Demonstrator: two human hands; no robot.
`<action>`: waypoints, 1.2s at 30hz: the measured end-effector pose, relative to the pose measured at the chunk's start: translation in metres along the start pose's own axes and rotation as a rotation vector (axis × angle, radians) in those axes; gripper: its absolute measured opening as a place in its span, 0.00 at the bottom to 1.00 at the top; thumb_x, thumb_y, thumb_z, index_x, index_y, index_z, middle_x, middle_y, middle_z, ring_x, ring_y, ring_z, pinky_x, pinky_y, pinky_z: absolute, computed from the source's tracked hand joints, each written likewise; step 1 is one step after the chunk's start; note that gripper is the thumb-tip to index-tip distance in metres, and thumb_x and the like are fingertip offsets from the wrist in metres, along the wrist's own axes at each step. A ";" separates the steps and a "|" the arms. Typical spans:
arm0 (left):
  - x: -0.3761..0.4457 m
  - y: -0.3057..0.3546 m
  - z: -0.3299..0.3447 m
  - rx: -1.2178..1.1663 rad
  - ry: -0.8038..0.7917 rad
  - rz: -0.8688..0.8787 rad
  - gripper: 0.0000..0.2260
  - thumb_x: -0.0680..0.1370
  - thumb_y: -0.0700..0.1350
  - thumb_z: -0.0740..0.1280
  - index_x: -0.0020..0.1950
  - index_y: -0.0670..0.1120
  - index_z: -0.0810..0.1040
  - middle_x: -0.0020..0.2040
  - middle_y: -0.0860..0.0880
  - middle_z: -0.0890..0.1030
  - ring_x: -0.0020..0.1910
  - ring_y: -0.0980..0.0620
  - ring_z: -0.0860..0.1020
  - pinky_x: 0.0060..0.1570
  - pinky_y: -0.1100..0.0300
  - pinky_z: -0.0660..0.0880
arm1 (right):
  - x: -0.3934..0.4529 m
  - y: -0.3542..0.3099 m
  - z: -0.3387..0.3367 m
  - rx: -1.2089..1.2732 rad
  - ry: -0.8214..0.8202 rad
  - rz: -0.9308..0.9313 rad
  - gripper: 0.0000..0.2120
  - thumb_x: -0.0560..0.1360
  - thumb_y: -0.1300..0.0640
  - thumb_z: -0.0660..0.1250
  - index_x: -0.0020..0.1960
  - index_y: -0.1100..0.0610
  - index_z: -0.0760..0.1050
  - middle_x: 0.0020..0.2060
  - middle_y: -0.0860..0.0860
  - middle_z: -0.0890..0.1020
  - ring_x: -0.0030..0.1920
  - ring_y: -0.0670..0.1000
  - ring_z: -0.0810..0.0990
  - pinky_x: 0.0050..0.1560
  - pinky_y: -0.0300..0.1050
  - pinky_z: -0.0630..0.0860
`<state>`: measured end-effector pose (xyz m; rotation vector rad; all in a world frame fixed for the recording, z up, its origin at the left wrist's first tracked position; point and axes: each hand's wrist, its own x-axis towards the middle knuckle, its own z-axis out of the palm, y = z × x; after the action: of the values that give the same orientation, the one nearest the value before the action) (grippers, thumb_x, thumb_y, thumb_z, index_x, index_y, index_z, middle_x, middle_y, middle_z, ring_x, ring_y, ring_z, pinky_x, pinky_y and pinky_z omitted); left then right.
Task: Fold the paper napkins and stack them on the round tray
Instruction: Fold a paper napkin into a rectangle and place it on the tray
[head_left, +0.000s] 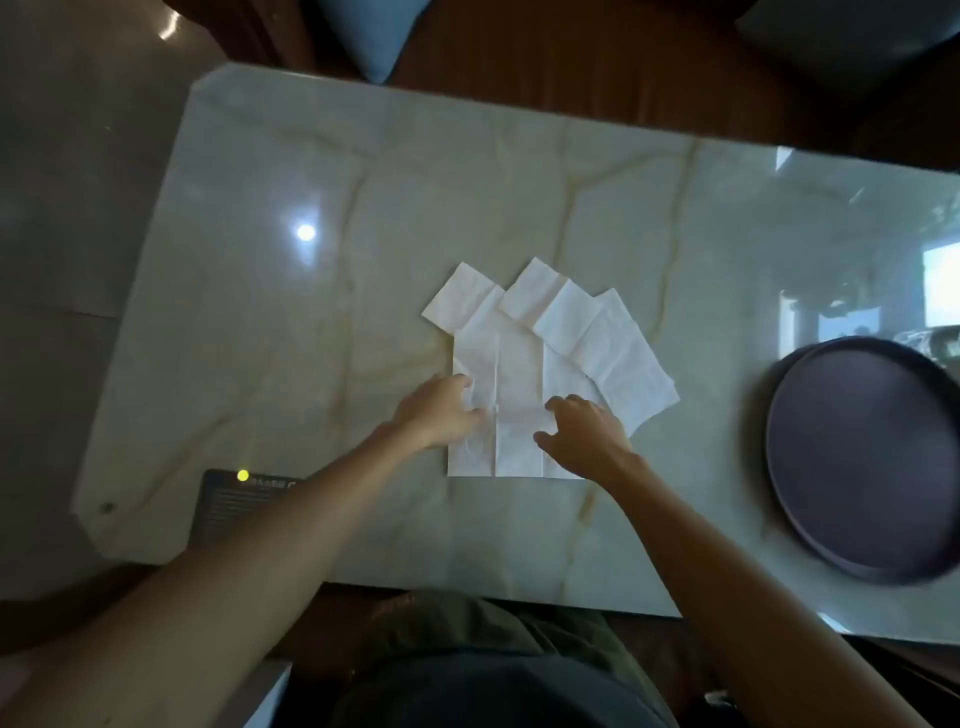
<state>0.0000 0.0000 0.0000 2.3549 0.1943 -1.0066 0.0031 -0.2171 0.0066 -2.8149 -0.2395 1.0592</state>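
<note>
napkins (540, 358) fanned at table (311, 322) middle, so top one is reachable | left hand (441, 413) and right hand (584, 436) seemingly pinch its sides to fold | round tray (862, 457) waits at right edge

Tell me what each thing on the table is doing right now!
Napkins: unfolded, fanned out, overlapping on the table.
Round tray: nothing on it, at the table's right side.
Left hand: fingers on the nearest napkin.
Right hand: fingers curled, touching the same napkin.
Black device: yellow light on.
</note>
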 end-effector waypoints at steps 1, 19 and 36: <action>-0.001 -0.001 0.003 -0.043 0.032 -0.005 0.30 0.77 0.60 0.68 0.74 0.43 0.71 0.72 0.42 0.75 0.69 0.41 0.75 0.64 0.47 0.74 | 0.000 0.001 0.002 0.017 -0.008 0.014 0.21 0.78 0.45 0.65 0.65 0.56 0.75 0.59 0.53 0.80 0.58 0.57 0.80 0.54 0.52 0.78; 0.012 -0.009 0.043 -0.668 0.265 -0.366 0.15 0.72 0.48 0.76 0.52 0.45 0.73 0.38 0.53 0.74 0.36 0.52 0.73 0.33 0.60 0.67 | 0.006 0.008 0.039 1.152 0.217 0.630 0.25 0.73 0.54 0.75 0.66 0.55 0.67 0.54 0.53 0.76 0.46 0.49 0.76 0.36 0.40 0.69; -0.028 -0.008 0.005 -0.902 0.297 -0.064 0.12 0.76 0.38 0.74 0.56 0.46 0.76 0.43 0.47 0.85 0.41 0.49 0.82 0.47 0.52 0.79 | -0.051 0.030 0.003 1.287 0.311 0.323 0.25 0.78 0.60 0.71 0.69 0.44 0.67 0.47 0.49 0.84 0.48 0.46 0.82 0.45 0.41 0.75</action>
<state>-0.0257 0.0059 0.0130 1.6393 0.6820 -0.4281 -0.0337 -0.2557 0.0322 -1.7634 0.6944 0.4586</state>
